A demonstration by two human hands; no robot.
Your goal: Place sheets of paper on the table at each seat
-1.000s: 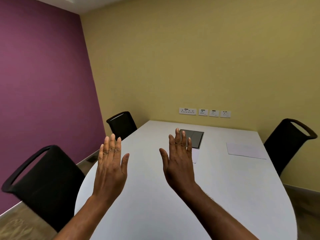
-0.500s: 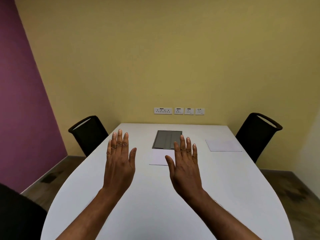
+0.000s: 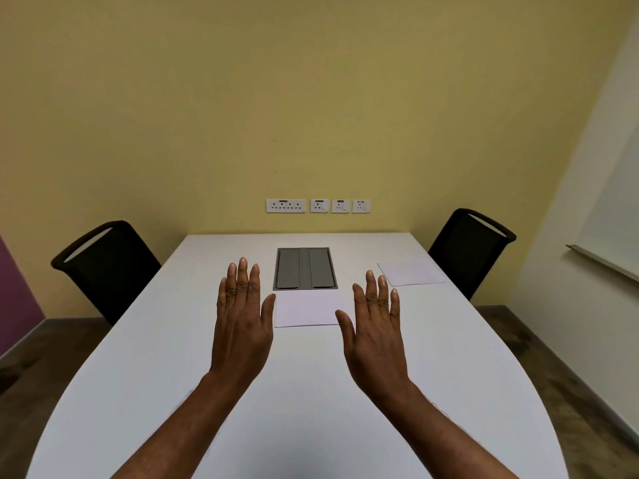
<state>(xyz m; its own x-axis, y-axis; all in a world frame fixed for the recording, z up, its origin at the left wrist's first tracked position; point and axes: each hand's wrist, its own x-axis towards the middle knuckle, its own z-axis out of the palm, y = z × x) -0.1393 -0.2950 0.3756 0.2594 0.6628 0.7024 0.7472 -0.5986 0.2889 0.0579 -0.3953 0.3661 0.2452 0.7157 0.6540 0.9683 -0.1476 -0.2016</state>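
A white sheet of paper [image 3: 307, 308] lies flat in the middle of the white table [image 3: 449, 357], just in front of the grey cable hatch. Another white sheet [image 3: 410, 273] lies at the far right, by the right chair. My left hand [image 3: 240, 321] hovers palm down above the table, left of the middle sheet, fingers straight and slightly apart, holding nothing. My right hand [image 3: 375, 335] hovers the same way to the right of that sheet, its thumb over the sheet's right corner, also holding nothing.
A black chair [image 3: 107, 267] stands at the table's far left and another black chair [image 3: 470, 247] at the far right. A grey cable hatch [image 3: 305, 268] is set into the table. Wall sockets [image 3: 318, 206] sit on the yellow wall behind.
The view has swung right until it faces the table square on. Both hands stay raised and flat, now spread further apart on either side of the middle sheet.
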